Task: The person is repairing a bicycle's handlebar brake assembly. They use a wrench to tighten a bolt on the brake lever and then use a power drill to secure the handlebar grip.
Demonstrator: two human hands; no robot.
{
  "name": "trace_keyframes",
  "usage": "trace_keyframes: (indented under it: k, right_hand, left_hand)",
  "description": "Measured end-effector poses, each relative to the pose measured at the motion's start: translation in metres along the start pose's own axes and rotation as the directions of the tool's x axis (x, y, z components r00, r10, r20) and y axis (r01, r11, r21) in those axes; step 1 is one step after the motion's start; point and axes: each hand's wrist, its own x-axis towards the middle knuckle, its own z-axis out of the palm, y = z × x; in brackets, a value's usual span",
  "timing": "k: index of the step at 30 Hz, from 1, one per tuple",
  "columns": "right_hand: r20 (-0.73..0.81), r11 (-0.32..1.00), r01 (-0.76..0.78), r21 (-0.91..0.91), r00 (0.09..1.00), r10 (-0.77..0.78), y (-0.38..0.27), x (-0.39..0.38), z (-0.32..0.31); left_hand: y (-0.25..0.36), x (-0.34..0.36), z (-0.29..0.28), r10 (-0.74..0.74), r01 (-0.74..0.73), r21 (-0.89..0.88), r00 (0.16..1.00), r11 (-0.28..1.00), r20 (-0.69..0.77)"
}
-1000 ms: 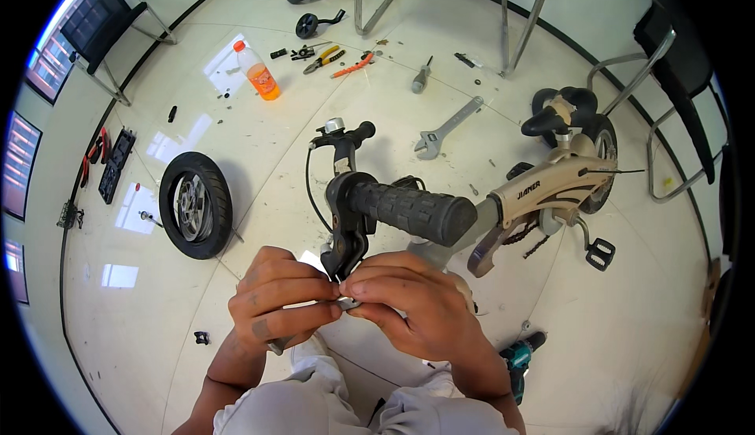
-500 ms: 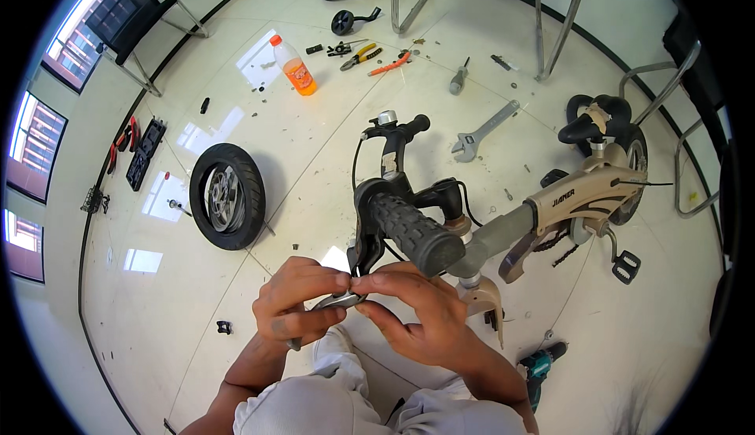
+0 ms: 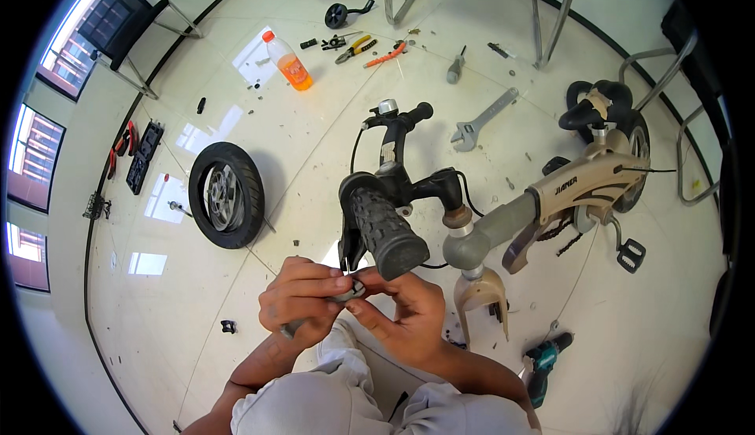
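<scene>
Low in front of me, my left hand (image 3: 303, 301) wraps round a curved grey metal lever-shaped part (image 3: 292, 328); its exact kind is hard to make out. Its one end sticks out below my fingers. My right hand (image 3: 403, 313) pinches the other end with thumb and fingertips, so both hands meet there. Just above them is the black brake lever (image 3: 351, 244) beside the ribbed handlebar grip (image 3: 389, 234). The handlebar belongs to a small beige bicycle (image 3: 578, 187), whose front fork (image 3: 481, 293) holds no wheel.
A loose wheel (image 3: 226, 196) stands to the left. An adjustable wrench (image 3: 484, 120), a screwdriver (image 3: 455, 67), pliers (image 3: 356, 49) and an orange drink bottle (image 3: 289, 64) are on the floor ahead. A cordless drill (image 3: 543, 366) lies at the right. Chairs (image 3: 126, 22) line the walls.
The handlebar has swung left and the grip now sits closer above my hands. My right hand has shifted slightly left, fingers more bent round the grey part, which my left hand still holds.
</scene>
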Motion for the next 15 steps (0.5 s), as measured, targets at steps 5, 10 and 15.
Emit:
trace_keyframes:
  k: [5, 10, 15]
  right_hand:
    - [0.018, 1.000, -0.026, 0.002, 1.000, 0.025, 0.001, -0.003, -0.002]
    - [0.021, 0.973, -0.128, 0.192, 0.992, 0.126, 0.005, -0.009, 0.006]
    - [0.092, 0.944, -0.227, 0.240, 0.973, 0.211, 0.007, -0.013, 0.009]
  left_hand:
    - [0.001, 0.001, -0.005, 0.036, -0.043, 0.130, 0.998, 0.991, 0.059]
    - [-0.005, -0.001, -0.004, 0.052, -0.057, 0.151, 0.998, 0.987, 0.037]
    - [-0.006, -0.018, 0.006, -0.072, 0.076, 0.035, 0.991, 0.996, -0.114]
